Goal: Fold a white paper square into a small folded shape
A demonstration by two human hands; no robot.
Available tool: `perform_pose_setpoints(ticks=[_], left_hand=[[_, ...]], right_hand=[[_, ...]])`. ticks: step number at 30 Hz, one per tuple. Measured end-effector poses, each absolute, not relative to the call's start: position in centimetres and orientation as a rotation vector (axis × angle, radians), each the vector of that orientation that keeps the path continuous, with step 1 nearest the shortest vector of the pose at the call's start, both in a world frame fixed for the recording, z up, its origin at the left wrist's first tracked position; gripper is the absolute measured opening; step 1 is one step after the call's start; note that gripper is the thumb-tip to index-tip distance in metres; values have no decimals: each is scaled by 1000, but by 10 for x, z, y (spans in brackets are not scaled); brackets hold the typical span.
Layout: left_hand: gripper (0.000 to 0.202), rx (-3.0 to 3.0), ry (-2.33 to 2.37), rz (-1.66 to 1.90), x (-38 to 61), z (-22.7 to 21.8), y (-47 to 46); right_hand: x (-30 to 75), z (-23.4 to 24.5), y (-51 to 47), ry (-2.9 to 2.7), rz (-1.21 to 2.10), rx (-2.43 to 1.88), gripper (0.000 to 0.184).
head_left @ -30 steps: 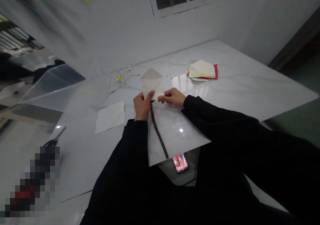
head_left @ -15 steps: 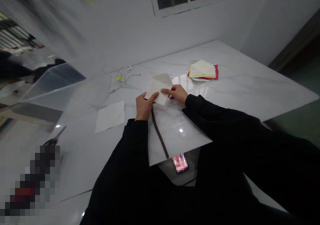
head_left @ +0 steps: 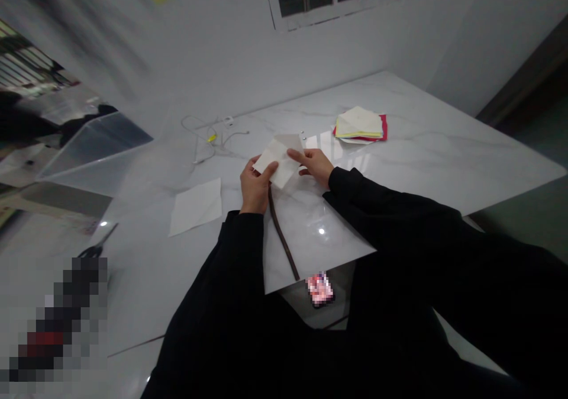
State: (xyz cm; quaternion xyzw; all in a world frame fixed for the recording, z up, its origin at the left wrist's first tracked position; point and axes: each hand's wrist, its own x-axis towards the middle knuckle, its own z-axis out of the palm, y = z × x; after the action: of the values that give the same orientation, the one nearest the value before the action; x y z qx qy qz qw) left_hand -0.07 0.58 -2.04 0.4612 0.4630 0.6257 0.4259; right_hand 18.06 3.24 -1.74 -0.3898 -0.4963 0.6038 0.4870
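Observation:
Between my hands is a cream sheet of paper point(head_left: 278, 157), folded and held a little above the marble-patterned table point(head_left: 337, 209). My left hand point(head_left: 255, 187) grips its left lower edge, thumb on top and fingers underneath. At the right edge, my right hand point(head_left: 314, 165) pinches the paper with thumb and forefinger. A thin dark brown stick point(head_left: 281, 233) lies on the table below the paper, its far end by my left hand. Left of that hand rests a flat white sheet of paper point(head_left: 196, 206).
A stack of coloured paper point(head_left: 359, 125) lies at the back right. White cables point(head_left: 217, 141) with a yellow tag spread near the wall. Scissors point(head_left: 95, 250) lie at the left, beside a blurred-out area. A clear plastic sheet or box point(head_left: 100, 147) stands at the far left.
The cream paper has turned and shifted slightly left and down in my hands. My right thumb has moved up along its edge. The other things lie as before.

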Motion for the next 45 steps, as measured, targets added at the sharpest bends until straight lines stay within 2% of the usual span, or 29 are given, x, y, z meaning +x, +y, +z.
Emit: perform_pose_setpoints(ticks=[5, 7, 11, 13, 24, 30, 41, 45], left_hand=[[70, 1204, 1127, 1509, -9, -18, 9], [70, 1228, 1116, 1494, -11, -18, 9], [67, 1251, 1119, 1482, -10, -18, 9], [65, 1266, 1125, 1485, -9, -19, 9], [57, 1190, 1211, 1502, 0, -24, 4], [67, 1192, 1134, 1401, 1, -19, 0], [59, 1174, 1186, 1424, -1, -18, 0], [59, 1186, 1201, 1407, -1, -17, -1]], right_hand=[[189, -12, 37, -1092, 1628, -896, 75], [190, -16, 40, -1062, 1671, -894, 70], [186, -24, 38, -1137, 1705, -888, 49], [185, -25, 35, -1251, 1670, -896, 45], [182, -26, 31, -1410, 1453, -943, 42], [181, -27, 32, -1297, 1450, -978, 36], [181, -26, 35, -1361, 1408, -973, 44], [183, -29, 37, -1347, 1422, -970, 42]])
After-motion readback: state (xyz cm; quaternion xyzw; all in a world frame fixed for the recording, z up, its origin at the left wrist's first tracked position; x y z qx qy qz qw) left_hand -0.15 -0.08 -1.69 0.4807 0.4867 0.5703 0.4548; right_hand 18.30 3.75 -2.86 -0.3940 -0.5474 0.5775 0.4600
